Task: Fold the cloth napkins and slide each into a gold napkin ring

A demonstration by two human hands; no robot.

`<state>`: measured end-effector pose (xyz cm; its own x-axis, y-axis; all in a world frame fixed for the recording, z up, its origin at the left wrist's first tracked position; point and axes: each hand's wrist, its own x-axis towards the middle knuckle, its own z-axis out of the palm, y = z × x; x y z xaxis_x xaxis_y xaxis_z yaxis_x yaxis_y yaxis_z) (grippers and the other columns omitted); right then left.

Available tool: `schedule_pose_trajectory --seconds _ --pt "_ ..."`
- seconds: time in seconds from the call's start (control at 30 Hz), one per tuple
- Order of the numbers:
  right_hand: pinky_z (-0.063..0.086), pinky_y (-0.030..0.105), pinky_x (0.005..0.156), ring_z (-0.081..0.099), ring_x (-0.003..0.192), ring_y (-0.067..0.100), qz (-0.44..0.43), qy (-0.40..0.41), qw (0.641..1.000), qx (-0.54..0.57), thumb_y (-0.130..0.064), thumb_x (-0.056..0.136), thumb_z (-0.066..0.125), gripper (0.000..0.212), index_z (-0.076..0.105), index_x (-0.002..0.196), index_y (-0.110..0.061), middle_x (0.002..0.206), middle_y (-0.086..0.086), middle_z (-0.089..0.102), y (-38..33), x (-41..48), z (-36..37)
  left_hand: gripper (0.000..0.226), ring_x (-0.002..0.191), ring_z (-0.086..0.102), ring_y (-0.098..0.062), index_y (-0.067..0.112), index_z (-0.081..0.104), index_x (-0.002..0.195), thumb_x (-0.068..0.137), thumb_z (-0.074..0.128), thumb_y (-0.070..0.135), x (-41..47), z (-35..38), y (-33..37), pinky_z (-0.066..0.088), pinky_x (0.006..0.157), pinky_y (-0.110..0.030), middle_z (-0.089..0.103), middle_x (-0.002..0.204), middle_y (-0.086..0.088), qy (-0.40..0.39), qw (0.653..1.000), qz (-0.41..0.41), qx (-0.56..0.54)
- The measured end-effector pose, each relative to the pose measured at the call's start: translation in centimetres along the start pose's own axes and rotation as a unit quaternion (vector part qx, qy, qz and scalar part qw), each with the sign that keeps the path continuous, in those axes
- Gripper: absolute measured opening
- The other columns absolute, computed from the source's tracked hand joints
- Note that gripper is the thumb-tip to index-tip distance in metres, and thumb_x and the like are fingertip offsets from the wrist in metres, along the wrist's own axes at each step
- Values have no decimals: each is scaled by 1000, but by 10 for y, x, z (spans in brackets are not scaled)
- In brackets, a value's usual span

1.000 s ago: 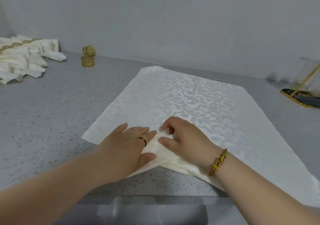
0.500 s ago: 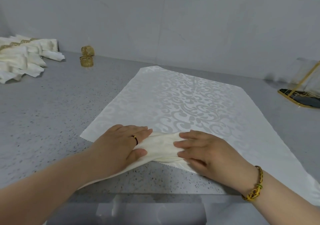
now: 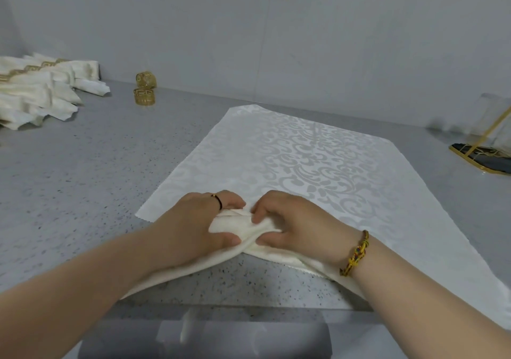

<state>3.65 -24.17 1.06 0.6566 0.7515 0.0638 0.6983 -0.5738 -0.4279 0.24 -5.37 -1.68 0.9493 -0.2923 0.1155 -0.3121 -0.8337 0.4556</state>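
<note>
Napkin [image 3: 318,159]: white damask with a glossy scroll weave, lying flat on the middle of the bench; its left edge is cut in fine zigzags.
Near edge of the napkin: gathered into a thick, soft, matt roll between the two hands, with limp tails trailing down-left and down-right under the forearms.
Left hand [image 3: 193,220]: grip closed on the roll, fingers curled over its far side and thumb pressed flat on its near side.
Right hand [image 3: 293,220]: grip closed on the same roll, fingertips bent into the cloth and thumb under the fold; it nearly touches the left hand.
Finger ring [image 3: 218,201]: thin dark band on the left hand.
Bracelet [image 3: 355,253]: knotted yellow cord with coloured flecks on the right wrist.
Napkin rings [image 3: 144,96]: two gold openwork bands with a key pattern, far left by the wall, one flat and one tipped on edge behind it.
Folded napkins [image 3: 36,93]: cream bundles with gold bands heaped at the far left, cut off by the frame edge.
Bench [image 3: 69,193]: grey speckled stone, smooth; what lies below its front edge is blurred.
Stand [image 3: 481,157]: gold-framed dark base at the far right, partly out of frame and hard to make out.
</note>
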Motion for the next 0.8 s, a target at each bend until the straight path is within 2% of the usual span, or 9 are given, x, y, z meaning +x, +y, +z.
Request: schedule_pose_trajectory --seconds 0.13,0.2,0.27,0.37,0.43,0.53,0.63,0.7,0.8 --pt "40 17 78 53 86 9 22 8 999 45 -9 80 67 11 65 91 -5 93 0 61 0 10 -2 21 90 46 8 39 47 97 83 61 35 11 -20 8 33 78 -4 50 98 26 -77 997 -5 -22" --pt "42 17 78 55 84 8 35 9 997 66 -7 79 67 9 67 88 -5 90 -2 61 0 11 -4 24 89 49 -1 35 44 94 80 61 46 15 -23 16 36 76 -12 52 94 19 -90 996 -1 21" --pt "44 18 77 56 82 8 43 14 995 86 -3 78 66 9 68 87 -4 91 3 66 1 12 -5 34 75 45 -3 32 39 90 76 61 54 16 -17 23 33 64 -14 47 78 15 -78 989 14 122" --pt "41 10 67 52 69 -6 49 15 995 90 -1 77 64 11 65 83 -11 80 -10 62 1 14 -8 30 60 37 -3 30 36 81 79 61 47 18 -14 26 26 54 -15 41 66 10 -37 986 27 162" --pt "39 8 68 51 72 -10 40 6 996 80 -11 79 66 18 55 86 -23 80 -20 54 -2 10 -9 27 59 37 -2 33 37 76 80 62 42 22 -16 22 25 54 -15 42 67 10 -33 989 25 140" --pt "39 19 72 53 83 6 27 -21 999 5 -33 76 71 39 47 105 -24 94 -12 56 -4 -2 -6 35 61 41 -2 38 33 66 79 65 36 24 -19 18 28 56 -14 46 66 12 -33 994 31 97" --pt "35 17 62 50 76 14 -19 35 993 -111 -29 80 67 38 52 113 -18 94 -9 56 -3 -4 0 28 63 43 0 43 39 71 80 65 35 22 -16 14 31 60 -12 47 66 15 -19 998 24 60" --pt "43 20 54 58 63 19 -75 76 985 -137 -19 75 63 22 63 95 -11 81 -5 64 0 0 2 15 63 42 -1 39 51 91 81 59 46 19 -15 11 31 61 -12 45 65 15 -20 995 19 94" --pt "50 32 62 65 71 27 -60 60 994 -75 -13 72 57 19 67 86 -6 84 8 71 5 5 1 58 65 40 -2 32 44 110 70 38 74 17 -11 13 27 59 -9 37 66 16 -40 973 70 215"
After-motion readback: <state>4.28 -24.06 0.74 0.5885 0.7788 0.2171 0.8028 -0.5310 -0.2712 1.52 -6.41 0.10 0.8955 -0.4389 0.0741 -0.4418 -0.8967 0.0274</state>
